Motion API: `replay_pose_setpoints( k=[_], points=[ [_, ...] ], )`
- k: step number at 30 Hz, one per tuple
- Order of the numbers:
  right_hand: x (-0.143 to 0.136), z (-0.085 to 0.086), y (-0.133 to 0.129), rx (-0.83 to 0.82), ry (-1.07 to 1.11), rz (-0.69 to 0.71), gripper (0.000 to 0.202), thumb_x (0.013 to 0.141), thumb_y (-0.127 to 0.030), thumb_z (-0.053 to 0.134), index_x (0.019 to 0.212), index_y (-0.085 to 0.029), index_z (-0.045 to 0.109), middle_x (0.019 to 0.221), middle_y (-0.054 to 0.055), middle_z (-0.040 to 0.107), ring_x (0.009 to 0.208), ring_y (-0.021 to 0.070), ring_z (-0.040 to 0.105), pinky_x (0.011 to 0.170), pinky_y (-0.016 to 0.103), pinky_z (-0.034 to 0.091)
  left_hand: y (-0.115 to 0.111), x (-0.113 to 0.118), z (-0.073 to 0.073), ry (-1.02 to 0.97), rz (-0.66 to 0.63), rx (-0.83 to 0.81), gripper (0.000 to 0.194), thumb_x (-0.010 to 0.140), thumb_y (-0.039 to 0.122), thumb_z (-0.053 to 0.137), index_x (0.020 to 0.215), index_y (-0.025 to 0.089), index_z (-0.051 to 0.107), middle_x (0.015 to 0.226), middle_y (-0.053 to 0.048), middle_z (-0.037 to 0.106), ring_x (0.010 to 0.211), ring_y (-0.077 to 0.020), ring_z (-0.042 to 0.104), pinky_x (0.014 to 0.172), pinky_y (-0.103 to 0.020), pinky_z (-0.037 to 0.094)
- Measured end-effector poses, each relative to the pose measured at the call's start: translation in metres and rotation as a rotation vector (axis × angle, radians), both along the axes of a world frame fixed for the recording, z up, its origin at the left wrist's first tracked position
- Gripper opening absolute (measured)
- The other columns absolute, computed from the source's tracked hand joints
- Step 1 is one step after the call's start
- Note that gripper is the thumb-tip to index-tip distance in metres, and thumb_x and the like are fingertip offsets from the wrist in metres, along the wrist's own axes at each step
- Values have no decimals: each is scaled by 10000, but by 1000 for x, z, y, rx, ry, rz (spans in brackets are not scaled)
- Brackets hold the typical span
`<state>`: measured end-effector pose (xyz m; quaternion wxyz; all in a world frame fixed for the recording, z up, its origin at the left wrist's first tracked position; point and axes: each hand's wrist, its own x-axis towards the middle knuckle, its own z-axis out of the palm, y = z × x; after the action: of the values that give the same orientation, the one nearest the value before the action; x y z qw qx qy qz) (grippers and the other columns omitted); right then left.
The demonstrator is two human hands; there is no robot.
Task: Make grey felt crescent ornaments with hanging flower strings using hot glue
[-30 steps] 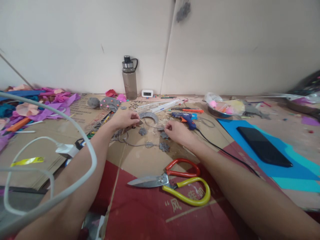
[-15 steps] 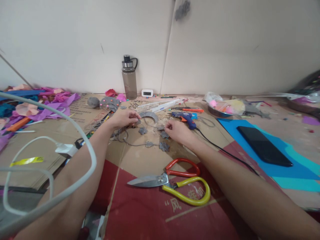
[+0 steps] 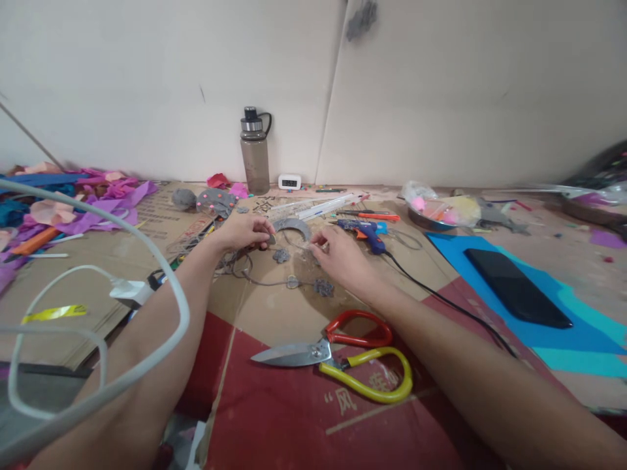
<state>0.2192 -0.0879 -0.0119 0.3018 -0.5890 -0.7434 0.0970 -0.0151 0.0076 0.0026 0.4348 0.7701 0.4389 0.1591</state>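
My left hand (image 3: 245, 232) is closed, with a small grey piece (image 3: 271, 240) at its fingertips. Opposite it, my right hand (image 3: 337, 253) pinches with thumb and forefinger; whatever is between them is too small to make out. Beyond and between the hands lies a grey curved band (image 3: 292, 226). A grey flower-shaped piece (image 3: 281, 256) rests on the cardboard (image 3: 264, 307) between them. Closer to me are a grey cord (image 3: 264, 283), a small ring-shaped piece (image 3: 292, 282) and another grey ruffled piece (image 3: 323, 287).
Scissors (image 3: 294, 354) with red and yellow handles lie in front. A blue glue gun (image 3: 365, 234) sits right of my right hand, its black cord running towards me. A bottle (image 3: 255, 156) and small clock (image 3: 289, 182) stand behind. A white cable (image 3: 161, 261) crosses at left; a phone (image 3: 516, 286) lies right.
My right hand has shifted slightly left, closer to my left hand. A grey piece that showed under its fingers is now out of sight. My left hand is nearly still.
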Motion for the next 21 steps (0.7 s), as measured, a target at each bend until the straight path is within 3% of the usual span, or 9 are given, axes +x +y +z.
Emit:
replay_pose_setpoints(
  k=[3,9,14,18,21],
  points=[
    [-18,4,1,-104,-20,73,191,871,-306,507,877,-168,639,888,63,623,860,163,546,796,271,396,0,0,0,0,0,9,245,719,291,630,914,149,588,651,-14,653,513,-88,530,487,-201,374],
    [-47,-2,8,-128,-197,11,385,813,-484,582,1040,-180,647,1116,141,558,1104,309,466,926,453,352,-2,1,1,-13,-1,0,208,704,288,632,855,157,573,629,1,639,544,-98,560,499,-199,384],
    [-52,-7,10,-60,-203,81,315,772,-340,636,1022,-154,593,1061,122,571,1045,262,484,891,379,380,0,0,-1,-55,-1,-24,198,691,263,643,834,153,562,637,-3,643,568,-104,581,490,-192,378],
    [-50,-5,10,-80,-117,137,288,777,-176,558,1061,-164,515,931,71,610,820,186,544,745,301,407,1,0,-3,-88,-18,-29,200,682,262,647,822,149,560,638,-6,644,565,-103,579,481,-189,374],
    [-49,-1,7,-24,-129,117,303,761,-108,524,1058,-170,506,956,78,611,811,184,538,719,298,400,1,1,-3,-98,-17,-34,218,672,273,657,822,149,558,633,-4,637,557,-104,573,471,-190,369]
  ],
)
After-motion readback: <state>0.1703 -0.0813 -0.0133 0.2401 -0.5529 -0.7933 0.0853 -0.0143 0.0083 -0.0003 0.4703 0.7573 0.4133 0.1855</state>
